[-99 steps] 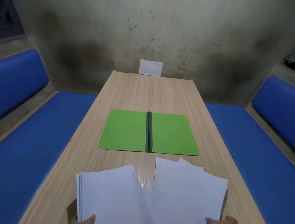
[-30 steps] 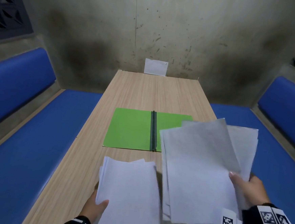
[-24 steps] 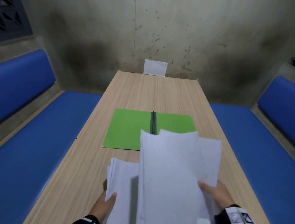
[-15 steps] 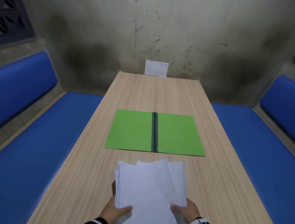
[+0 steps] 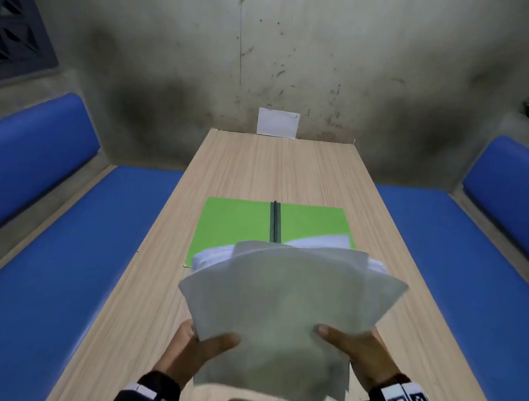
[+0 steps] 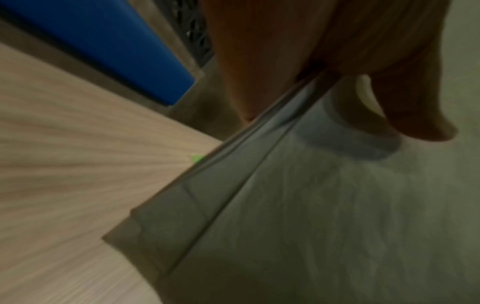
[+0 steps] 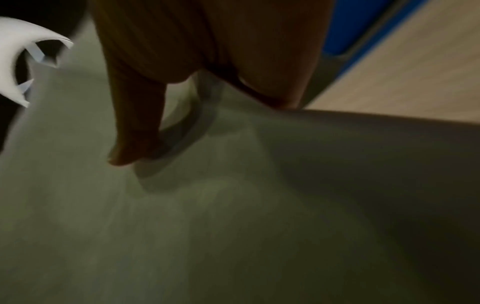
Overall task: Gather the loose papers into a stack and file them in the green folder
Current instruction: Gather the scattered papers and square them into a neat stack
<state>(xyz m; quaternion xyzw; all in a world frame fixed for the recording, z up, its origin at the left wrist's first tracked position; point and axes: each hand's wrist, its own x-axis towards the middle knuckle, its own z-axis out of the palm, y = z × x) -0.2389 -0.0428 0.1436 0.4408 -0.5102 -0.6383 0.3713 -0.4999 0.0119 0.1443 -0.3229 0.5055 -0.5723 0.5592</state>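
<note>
Half a second ago the loose white sheets of paper (image 5: pixel 284 300) lay flat on the pale wooden table (image 5: pixel 278 169); now they are one bundle lifted off it and tipped up toward the camera. The left hand (image 5: pixel 194 350) grasps the lower left edge, thumb on top, and the right hand (image 5: pixel 359 350) grasps the lower right edge the same way. The edges are fanned and uneven at the far end, so gathering looks done but squaring probably is not. The flat green card folder (image 5: pixel 236 226) lies open on the table just beyond the bundle, dark spine up the middle; both visible leaves are bare, with no paper filed yet.
</note>
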